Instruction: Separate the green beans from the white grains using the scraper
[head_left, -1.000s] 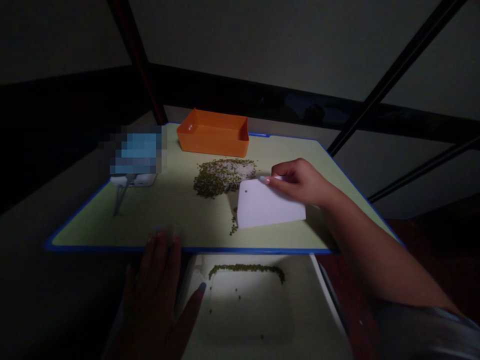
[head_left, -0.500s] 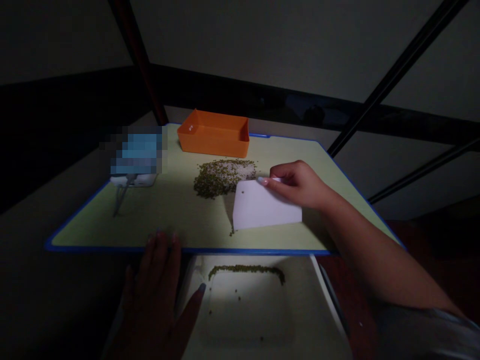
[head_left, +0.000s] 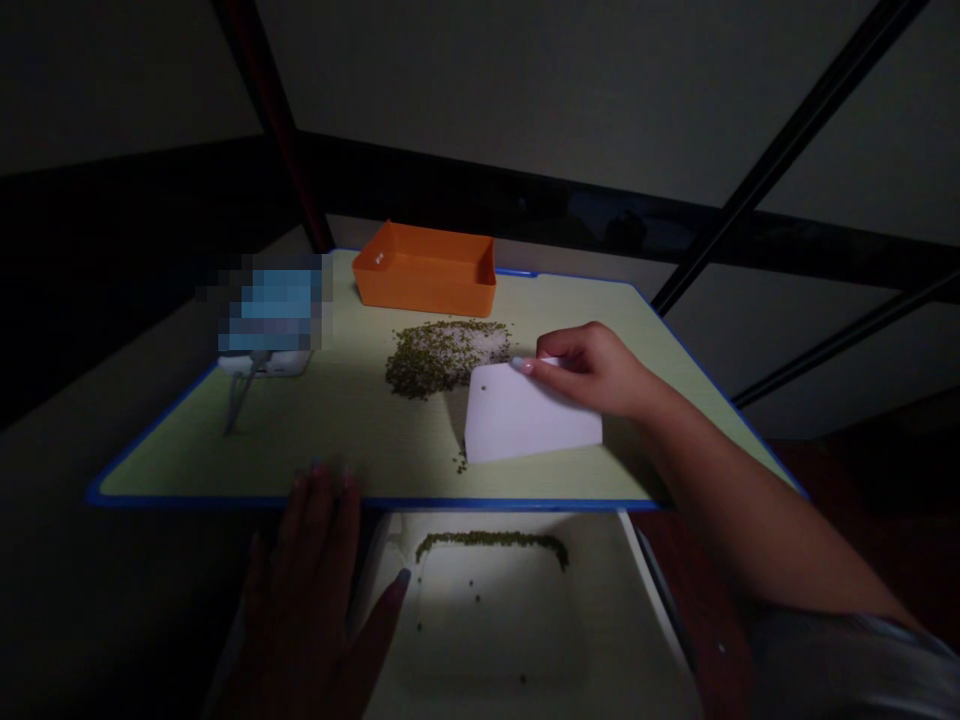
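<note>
My right hand [head_left: 596, 368] pinches the top edge of a white plastic scraper [head_left: 529, 415], thumb in front. The scraper stands tilted on the board, its upper left corner beside a pile of green beans mixed with white grains [head_left: 435, 355]. One small bean sticks to the scraper's face, and a few loose beans [head_left: 460, 463] lie by its lower left corner. My left hand [head_left: 315, 590], dark and in shadow, is spread with its fingertips at the board's near edge and its thumb over the white bin [head_left: 622, 620]. What its palm rests on is hidden.
An orange open box [head_left: 427, 285] stands behind the pile on the pale blue-rimmed board [head_left: 360, 460]. At the left is a blurred-out device [head_left: 274, 320] on a white base. Below the board's near edge, the bin holds a line of green beans [head_left: 491, 538] and several scattered ones.
Hardly anything differs. A few more loose beans show beside the scraper's lower left corner. Both hands keep their places.
</note>
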